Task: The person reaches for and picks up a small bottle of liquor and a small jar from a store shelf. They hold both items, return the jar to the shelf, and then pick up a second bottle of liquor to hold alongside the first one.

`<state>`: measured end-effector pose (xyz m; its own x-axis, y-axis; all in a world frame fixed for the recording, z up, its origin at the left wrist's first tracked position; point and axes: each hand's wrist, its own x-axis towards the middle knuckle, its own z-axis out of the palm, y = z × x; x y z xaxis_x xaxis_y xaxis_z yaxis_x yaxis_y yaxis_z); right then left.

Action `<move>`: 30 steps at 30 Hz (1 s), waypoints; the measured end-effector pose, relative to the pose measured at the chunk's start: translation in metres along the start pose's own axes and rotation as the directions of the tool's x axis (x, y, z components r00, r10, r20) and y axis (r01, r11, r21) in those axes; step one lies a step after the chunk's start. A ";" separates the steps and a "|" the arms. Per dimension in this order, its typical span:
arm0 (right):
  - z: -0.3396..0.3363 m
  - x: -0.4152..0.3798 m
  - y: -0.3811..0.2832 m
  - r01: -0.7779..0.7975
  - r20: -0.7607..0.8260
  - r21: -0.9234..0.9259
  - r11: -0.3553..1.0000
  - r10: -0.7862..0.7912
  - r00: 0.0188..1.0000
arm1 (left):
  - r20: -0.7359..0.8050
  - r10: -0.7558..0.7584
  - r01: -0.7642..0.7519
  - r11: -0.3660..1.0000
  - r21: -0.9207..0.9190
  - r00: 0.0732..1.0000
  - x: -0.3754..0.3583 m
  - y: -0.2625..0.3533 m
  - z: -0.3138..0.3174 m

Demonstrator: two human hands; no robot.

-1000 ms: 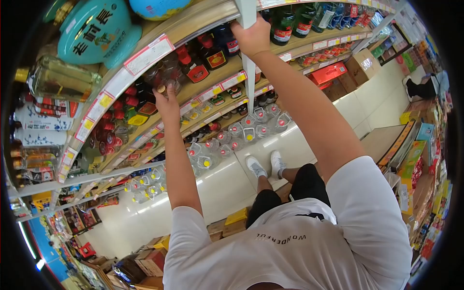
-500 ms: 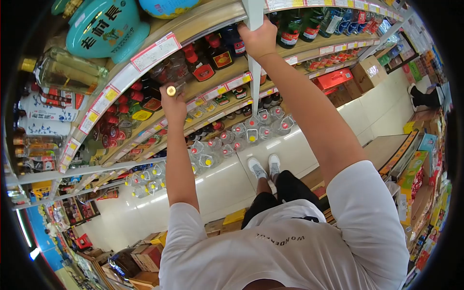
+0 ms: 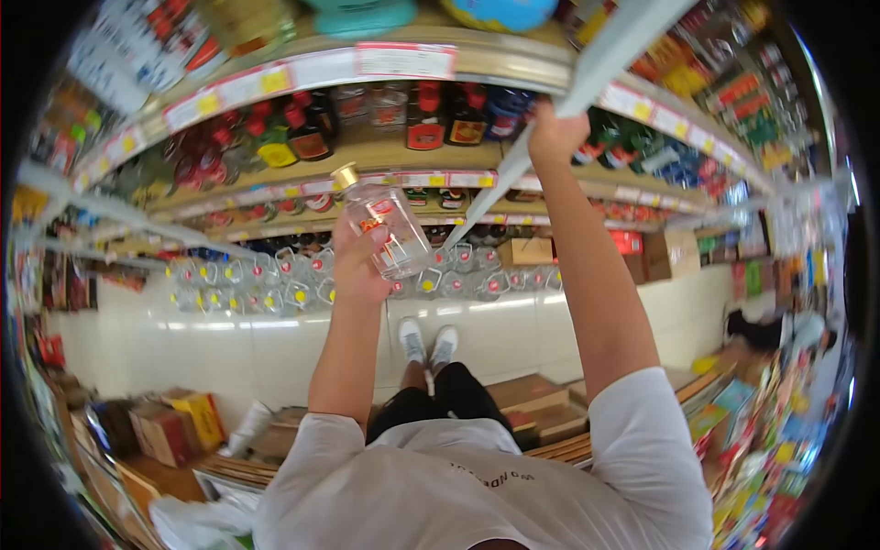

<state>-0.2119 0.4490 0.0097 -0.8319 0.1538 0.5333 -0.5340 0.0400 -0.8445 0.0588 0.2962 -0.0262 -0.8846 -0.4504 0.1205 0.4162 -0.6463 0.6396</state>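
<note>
The left hand (image 3: 360, 261) is wrapped around a clear bottle (image 3: 396, 231), its thumb laid across the front. The bottle is smooth, see-through and flat-sided, with squared shoulders, red printing and a shiny golden cap (image 3: 345, 176). It is held up in front of the shelves, tilted so that the cap points up and to the left, with its base lower and to the right.

The right hand (image 3: 557, 137) is closed around a pale, straight-edged post (image 3: 616, 57), well apart from the bottle; some of its fingers are hidden.

Behind the bottle runs a wood-toned shelf (image 3: 390, 158) with a curved look in this wide view. Dark, red-capped bottles (image 3: 425, 117) stand on it, their labels red and black. Above, glossy paper price tags (image 3: 406, 60) line the front edge of the next board, and a rounded turquoise vessel (image 3: 362, 16) sits over them. Below, rows of clear jugs (image 3: 275, 298) with red and yellow caps stand on shiny pale floor tiles (image 3: 238, 353), near a plain brown cardboard box (image 3: 525, 252)
</note>
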 end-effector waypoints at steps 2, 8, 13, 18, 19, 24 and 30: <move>0.000 -0.001 -0.005 -0.029 0.039 0.098 0.995 0.025 0.999 | 0.049 -0.053 0.064 0.962 -0.266 0.997 -0.006 -0.003 0.005; 0.002 -0.001 -0.005 -0.141 0.028 0.133 0.981 0.139 0.990 | -0.006 -0.132 0.118 0.911 -0.396 0.991 -0.009 0.007 0.045; -0.002 0.003 -0.001 -0.129 0.079 0.019 0.991 0.127 0.989 | 0.159 -0.135 0.201 0.813 -0.547 0.978 -0.012 0.007 0.045; 0.000 0.008 0.001 0.002 0.056 -0.066 0.998 0.001 0.998 | 0.068 -0.183 0.192 0.838 -0.511 0.981 -0.036 0.016 0.062; -0.001 0.006 0.000 0.062 0.066 -0.113 0.992 -0.055 0.996 | 0.063 -0.181 0.187 0.838 -0.513 0.982 -0.041 0.020 0.063; -0.001 0.009 0.014 0.035 0.091 -0.108 0.994 -0.025 0.996 | 0.123 -0.081 0.129 0.880 -0.458 0.989 -0.074 0.029 0.072; -0.004 0.005 -0.004 -0.100 0.116 -0.123 0.987 0.115 0.987 | 0.093 -0.088 0.115 0.931 -0.345 0.992 -0.113 0.045 0.088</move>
<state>-0.2134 0.4531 0.0157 -0.8994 0.0420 0.4350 -0.4252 0.1460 -0.8932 0.1591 0.3730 0.0558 -0.9336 -0.3324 0.1336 0.3583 -0.8666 0.3473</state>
